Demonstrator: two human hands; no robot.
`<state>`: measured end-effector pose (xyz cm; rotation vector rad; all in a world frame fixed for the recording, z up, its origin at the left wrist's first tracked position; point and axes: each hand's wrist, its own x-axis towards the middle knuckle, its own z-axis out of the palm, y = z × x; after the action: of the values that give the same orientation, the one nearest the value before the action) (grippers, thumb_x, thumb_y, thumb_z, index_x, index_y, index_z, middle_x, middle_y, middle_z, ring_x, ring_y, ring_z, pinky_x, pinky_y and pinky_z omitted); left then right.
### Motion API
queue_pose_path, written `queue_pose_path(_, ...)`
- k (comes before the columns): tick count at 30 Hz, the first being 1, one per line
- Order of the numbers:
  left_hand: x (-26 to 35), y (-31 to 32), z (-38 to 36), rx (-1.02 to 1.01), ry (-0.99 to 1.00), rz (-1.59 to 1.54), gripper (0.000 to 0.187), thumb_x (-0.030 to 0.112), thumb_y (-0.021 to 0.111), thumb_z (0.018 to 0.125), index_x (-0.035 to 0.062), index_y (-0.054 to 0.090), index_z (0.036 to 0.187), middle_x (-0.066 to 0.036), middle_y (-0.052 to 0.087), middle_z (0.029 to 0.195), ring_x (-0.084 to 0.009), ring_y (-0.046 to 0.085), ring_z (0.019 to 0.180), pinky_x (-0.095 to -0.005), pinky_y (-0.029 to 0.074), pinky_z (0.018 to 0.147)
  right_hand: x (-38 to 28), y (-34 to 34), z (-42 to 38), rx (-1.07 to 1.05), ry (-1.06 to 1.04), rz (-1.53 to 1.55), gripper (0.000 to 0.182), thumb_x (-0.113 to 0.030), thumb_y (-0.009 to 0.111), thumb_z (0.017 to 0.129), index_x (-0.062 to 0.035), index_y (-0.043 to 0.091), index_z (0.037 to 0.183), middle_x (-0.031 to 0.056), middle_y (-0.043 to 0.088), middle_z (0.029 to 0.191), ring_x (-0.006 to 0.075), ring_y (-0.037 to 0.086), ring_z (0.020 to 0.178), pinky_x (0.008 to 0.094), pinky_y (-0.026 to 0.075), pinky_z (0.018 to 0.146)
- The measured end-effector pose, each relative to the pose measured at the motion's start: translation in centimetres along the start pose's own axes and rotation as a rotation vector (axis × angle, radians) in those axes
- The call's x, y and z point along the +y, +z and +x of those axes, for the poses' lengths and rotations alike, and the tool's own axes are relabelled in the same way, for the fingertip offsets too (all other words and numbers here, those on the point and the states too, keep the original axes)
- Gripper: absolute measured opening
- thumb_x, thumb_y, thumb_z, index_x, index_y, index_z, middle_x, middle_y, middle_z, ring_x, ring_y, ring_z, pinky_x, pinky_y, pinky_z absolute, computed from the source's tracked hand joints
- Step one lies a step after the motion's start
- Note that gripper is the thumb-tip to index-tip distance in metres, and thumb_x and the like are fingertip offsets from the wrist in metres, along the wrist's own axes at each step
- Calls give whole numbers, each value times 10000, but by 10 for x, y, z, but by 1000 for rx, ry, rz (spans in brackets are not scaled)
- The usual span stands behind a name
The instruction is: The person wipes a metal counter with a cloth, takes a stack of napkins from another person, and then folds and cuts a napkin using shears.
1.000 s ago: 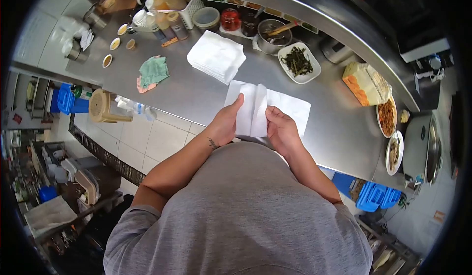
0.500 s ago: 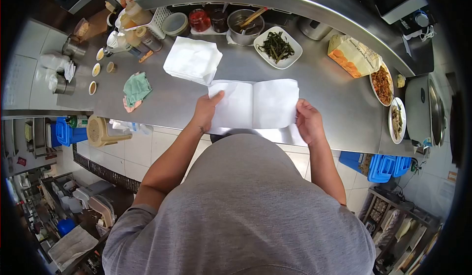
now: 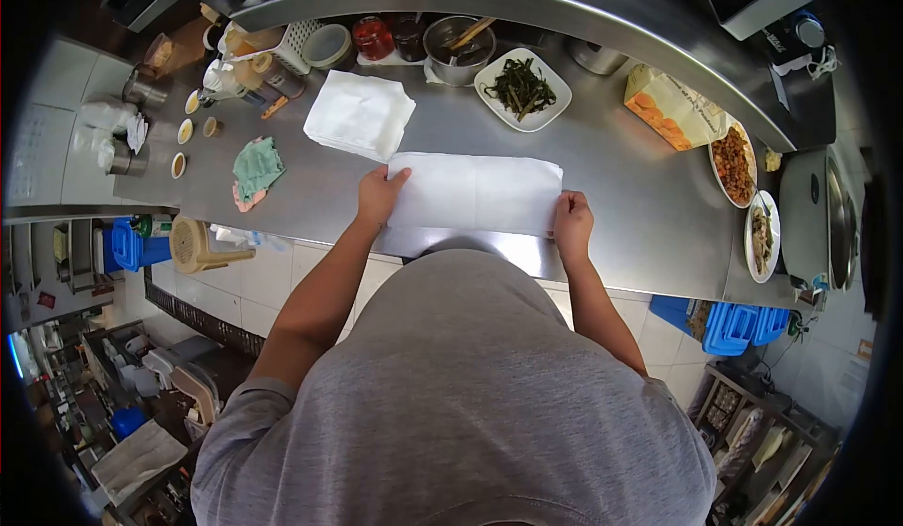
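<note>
A white paper napkin (image 3: 475, 195) is spread wide in front of me, close to the steel counter's near edge, with a faint crease down its middle. My left hand (image 3: 380, 197) grips its left edge, thumb on top. At the opposite end, my right hand (image 3: 573, 222) pinches the lower right corner, fingers curled in. Just beyond the left hand lies a stack of folded white paper napkins (image 3: 358, 112), its near corner close to the held one.
Behind stand a plate of dark green vegetables (image 3: 520, 90), a metal pot (image 3: 459, 51) and a red jar (image 3: 373, 39). A green cloth (image 3: 257, 170) lies left. To the right are a printed carton (image 3: 673, 107), food dishes (image 3: 733, 164) and a cooker (image 3: 809, 211). A steel shelf (image 3: 508, 1) overhangs the back.
The napkin, earlier showing two leaves beside a strong centre fold, now looks flatter and smoother. My right hand has closed more tightly at its corner. Both hands appear slightly further left.
</note>
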<state>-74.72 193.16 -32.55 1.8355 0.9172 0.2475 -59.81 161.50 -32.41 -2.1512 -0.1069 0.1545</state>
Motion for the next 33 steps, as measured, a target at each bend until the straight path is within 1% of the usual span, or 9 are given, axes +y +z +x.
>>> queue_pose_path(10,14,8,-2,112,35,335,418,383,698,776,-27,628,815,-207,642,758,-381,616,716,-439,468,642,-20,-6,1,-72,-235,-388,122,-87,517,841,22,551,799,240,625,719,402,608,658,454,490,608)
queue_pose_path(13,15,8,-3,117,64,350,472,423,687,781,-38,628,862,-228,649,814,-394,630,782,-442,490,687,-23,-6,5,-152,-230,-510,170,-135,530,839,33,536,868,260,632,760,411,625,717,473,505,657)
queue_pose_path(15,24,4,-9,152,57,426,591,494,655,798,-46,599,1033,-239,655,844,-398,637,831,-441,508,726,-34,-10,8,-213,-175,-607,264,-222,558,836,19,529,941,267,648,841,423,637,804,486,514,720)
queue_pose_path(18,51,-34,-37,93,21,389,815,606,584,812,-35,421,1288,-254,652,924,-407,640,845,-459,516,740,-111,-21,-2,-221,-82,-775,548,-316,623,828,14,509,1250,264,619,1100,403,599,1029,435,478,886)
queue_pose_path(22,27,-122,-75,181,2,258,712,531,511,902,14,337,1360,-262,632,1021,-419,629,870,-449,496,798,-187,27,-17,-221,-504,-740,414,-211,651,819,23,571,1151,246,621,1098,373,614,997,414,482,860)
queue_pose_path(23,11,-149,-86,190,10,161,736,543,484,906,-21,331,1353,-292,628,950,-445,613,892,-474,485,814,-224,52,-31,-251,-574,-700,414,-211,651,819,23,571,1151,246,621,1098,373,614,997,414,482,860)
queue_pose_path(25,-33,-201,-109,285,2,140,712,529,474,918,-19,337,1352,-271,639,925,-429,618,894,-461,485,808,-292,104,-82,-572,-465,-741,421,-189,671,803,19,570,1155,243,625,1078,374,614,982,415,483,844)
queue_pose_path(28,-82,-301,-166,282,-182,112,616,481,514,920,48,397,1341,-211,638,1075,-384,614,969,-424,477,852,-356,197,-164,-897,-865,-621,446,-180,693,783,6,566,1168,246,623,1069,377,608,984,415,482,842)
queue_pose_path(33,-172,-449,-272,456,-348,97,529,420,556,913,58,475,1291,-174,655,1058,-354,626,954,-407,486,830,-438,346,-332,-1411,-1149,-478,480,-226,695,785,-8,556,1189,246,618,1091,388,597,1007,426,474,863)
